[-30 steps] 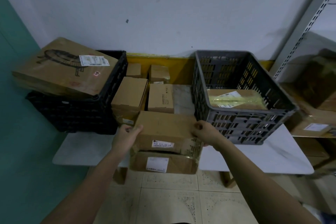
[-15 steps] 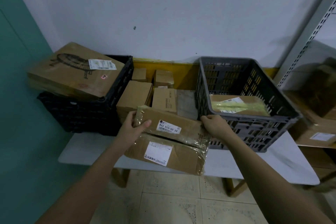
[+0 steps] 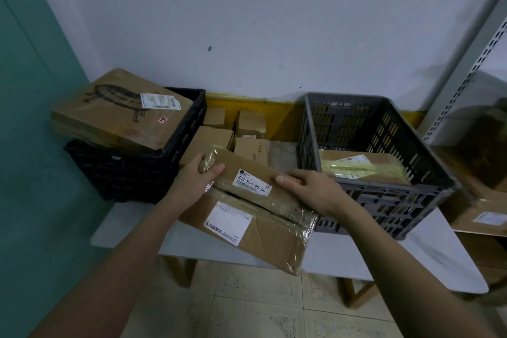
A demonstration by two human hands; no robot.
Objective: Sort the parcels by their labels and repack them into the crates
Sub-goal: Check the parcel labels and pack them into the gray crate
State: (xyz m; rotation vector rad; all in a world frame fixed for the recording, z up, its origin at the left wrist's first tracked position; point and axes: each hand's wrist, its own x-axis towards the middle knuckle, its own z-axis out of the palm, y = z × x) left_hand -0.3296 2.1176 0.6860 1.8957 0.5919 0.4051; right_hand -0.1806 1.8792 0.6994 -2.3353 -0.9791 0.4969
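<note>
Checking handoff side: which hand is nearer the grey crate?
Right. The right hand grips the labelled parcel's right end, right beside the grey crate's front wall. The left hand grips the parcel's far left end, nearer the black crate.

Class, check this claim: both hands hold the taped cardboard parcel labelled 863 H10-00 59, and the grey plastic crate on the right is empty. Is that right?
Not quite. The grey plastic crate is not empty: the head view shows a cardboard parcel lying inside. The left hand and right hand do hold the labelled parcel.
</note>
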